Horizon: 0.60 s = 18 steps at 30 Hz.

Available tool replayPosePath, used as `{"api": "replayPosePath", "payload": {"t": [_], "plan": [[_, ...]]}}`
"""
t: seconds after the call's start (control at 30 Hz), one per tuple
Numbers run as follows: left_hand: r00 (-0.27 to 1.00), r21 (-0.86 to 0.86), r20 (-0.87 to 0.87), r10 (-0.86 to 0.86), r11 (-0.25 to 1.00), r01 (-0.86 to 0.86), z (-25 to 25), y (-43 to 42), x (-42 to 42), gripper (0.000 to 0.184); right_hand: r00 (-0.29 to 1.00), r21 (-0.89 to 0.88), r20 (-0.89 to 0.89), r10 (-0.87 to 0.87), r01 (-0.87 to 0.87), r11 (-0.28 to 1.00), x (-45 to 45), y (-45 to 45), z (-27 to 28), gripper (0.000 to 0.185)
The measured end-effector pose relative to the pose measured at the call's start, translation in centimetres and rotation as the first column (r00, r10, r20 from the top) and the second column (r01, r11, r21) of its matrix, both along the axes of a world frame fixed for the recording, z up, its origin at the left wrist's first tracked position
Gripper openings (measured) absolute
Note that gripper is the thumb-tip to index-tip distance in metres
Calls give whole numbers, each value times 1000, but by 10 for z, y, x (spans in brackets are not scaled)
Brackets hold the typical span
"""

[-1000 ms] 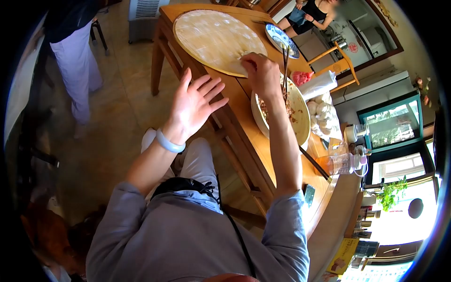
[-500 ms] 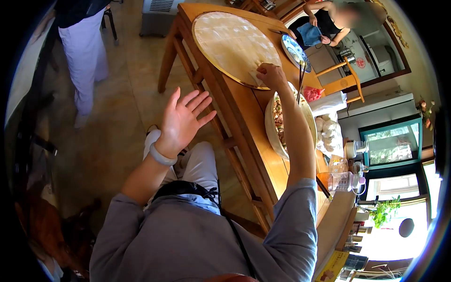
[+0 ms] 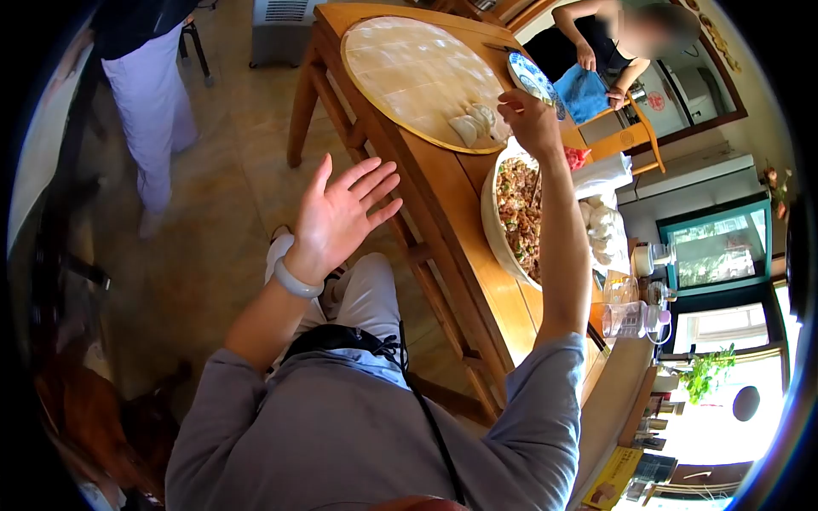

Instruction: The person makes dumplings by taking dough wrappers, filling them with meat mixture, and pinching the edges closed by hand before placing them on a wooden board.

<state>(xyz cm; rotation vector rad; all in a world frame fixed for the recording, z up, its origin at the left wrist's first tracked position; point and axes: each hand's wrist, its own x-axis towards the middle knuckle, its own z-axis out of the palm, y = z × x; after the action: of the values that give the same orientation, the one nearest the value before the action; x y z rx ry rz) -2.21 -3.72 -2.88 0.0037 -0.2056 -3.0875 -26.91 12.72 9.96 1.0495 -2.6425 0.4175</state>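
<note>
My left hand is raised palm up beside the table, fingers spread, holding nothing; a pale bangle circles its wrist. Over the table's far side, my right hand has loosely bent fingers, with nothing visible in them. It hovers between the blue-and-white plate and a large bowl of chopped filling. Just left of it, pale folded dumplings sit at the near edge of a round floured board. My right hand and forearm partly cover the bowl; the chopsticks are mostly hidden.
Behind the bowl lie a bag of white round items and a red bag. Clear jugs stand farther right. A person holds a blue cloth across the table beside a wooden chair. Another person's pale trousers show at left.
My right hand has lifted from the board's edge and moved up and right, uncovering the dumplings there. My left hand has barely moved. The person opposite has shifted with the blue cloth.
</note>
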Motion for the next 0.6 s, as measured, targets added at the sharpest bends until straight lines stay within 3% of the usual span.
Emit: {"api": "replayPosePath", "payload": {"t": [0.17, 0.23, 0.3, 0.4, 0.53, 0.6], "plan": [[998, 7, 14, -61, 998, 61, 2, 14, -6, 63, 999, 0, -32, 18, -18, 1000, 13, 16, 13, 17], [996, 15, 16, -89, 996, 89, 1, 19, -8, 62, 999, 67, 29, 20, -21, 997, 1, 13, -5, 20], [994, 16, 14, -104, 994, 104, 0, 23, -7, 61, 993, 248, 117, -30, 0, 969, -1, 0, -16, 26], [996, 16, 26, -81, 997, 81, -3, 20, 1, 58, 989, 387, 130, -74, 18, 922, -17, -14, -38, 35], [998, -8, 55, -30, 999, 31, -8, 12, 8, 57, 980, 466, 152, -127, 43, 884, -29, -26, -52, 39], [998, -18, 53, -36, 999, 37, -9, 10, 10, 56, 990, 460, 121, -66, 3, 888, -30, -30, -57, 36]]}}
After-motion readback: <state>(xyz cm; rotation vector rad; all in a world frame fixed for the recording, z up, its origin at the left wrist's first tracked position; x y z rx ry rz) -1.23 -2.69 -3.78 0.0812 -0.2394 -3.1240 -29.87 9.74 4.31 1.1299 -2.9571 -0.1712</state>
